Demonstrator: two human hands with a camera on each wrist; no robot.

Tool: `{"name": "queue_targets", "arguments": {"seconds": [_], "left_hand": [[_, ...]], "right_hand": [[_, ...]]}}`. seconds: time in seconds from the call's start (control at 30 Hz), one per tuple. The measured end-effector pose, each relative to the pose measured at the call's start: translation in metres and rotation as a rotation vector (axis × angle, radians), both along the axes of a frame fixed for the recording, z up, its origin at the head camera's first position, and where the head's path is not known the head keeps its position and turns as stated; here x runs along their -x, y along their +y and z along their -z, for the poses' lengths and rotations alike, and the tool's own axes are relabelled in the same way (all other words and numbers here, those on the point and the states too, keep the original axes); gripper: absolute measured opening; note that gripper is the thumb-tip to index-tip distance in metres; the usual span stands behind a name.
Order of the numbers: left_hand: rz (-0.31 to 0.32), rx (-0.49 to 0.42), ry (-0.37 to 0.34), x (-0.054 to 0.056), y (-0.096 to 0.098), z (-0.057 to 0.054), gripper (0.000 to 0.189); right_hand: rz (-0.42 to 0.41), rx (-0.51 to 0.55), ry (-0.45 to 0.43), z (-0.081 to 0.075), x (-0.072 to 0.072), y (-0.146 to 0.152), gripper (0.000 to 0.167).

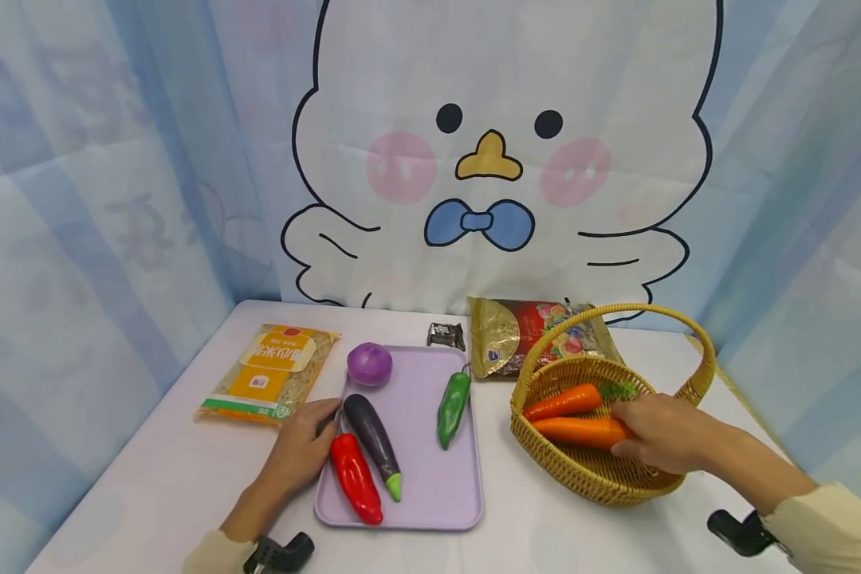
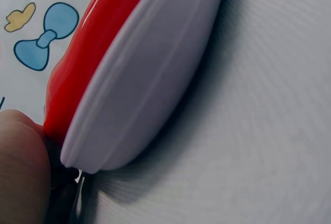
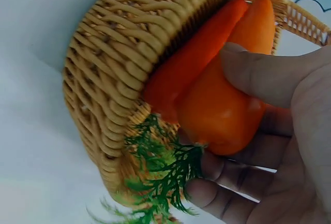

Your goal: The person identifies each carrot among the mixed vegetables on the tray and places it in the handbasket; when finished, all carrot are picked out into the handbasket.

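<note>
My left hand [image 1: 297, 446] is at the left edge of a lilac tray [image 1: 423, 494], thumb and forefinger bent around its rim. Beside those fingers, a red pepper [image 1: 356, 478] and a dark eggplant [image 1: 373, 442] lie on the tray. A purple round vegetable [image 1: 369, 364] sits at its far left corner, a green pepper [image 1: 454, 408] along its right side. My right hand [image 1: 663, 434] reaches into a wicker basket [image 1: 595, 486] and grips an orange carrot [image 3: 222, 110], thumb on top and fingers underneath. A second, redder carrot [image 1: 563, 401] lies alongside, with green leaves [image 3: 160, 162] below.
A yellow bag of grain [image 1: 269, 371] lies left of the tray. Behind are a small dark packet [image 1: 446, 335] and a gold and red bag [image 1: 520, 339]. The basket's tall handle [image 1: 617, 308] arches over its opening. A printed curtain [image 1: 488, 279] closes off the back.
</note>
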State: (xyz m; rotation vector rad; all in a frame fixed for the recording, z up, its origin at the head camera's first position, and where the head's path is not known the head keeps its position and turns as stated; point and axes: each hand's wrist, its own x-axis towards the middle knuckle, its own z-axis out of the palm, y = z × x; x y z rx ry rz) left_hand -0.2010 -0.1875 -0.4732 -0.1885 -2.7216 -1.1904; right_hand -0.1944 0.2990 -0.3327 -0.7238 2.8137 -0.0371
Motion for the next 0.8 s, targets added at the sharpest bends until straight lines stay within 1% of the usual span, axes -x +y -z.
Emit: {"name": "queue_targets", "arguments": {"seconds": [0.2,0.4,0.57,0.8], "left_hand": [[-0.006,0.000,0.017,0.000,0.001,-0.001,0.043],[-0.003,-0.001,-0.007,-0.001,0.001,-0.002,0.043],[-0.002,-0.001,-0.012,0.000,0.001,-0.002,0.044],[-0.009,0.008,0.005,-0.001,0.001,-0.001,0.043]], "right_hand": [[0.021,-0.038,-0.032,0.007,0.000,-0.003,0.027],[0.036,-0.073,-0.032,0.012,0.002,-0.005,0.032],[0.017,-0.045,-0.052,0.020,0.004,-0.001,0.032],[0.082,0.022,-0.154,0.032,0.008,0.003,0.032]]}}
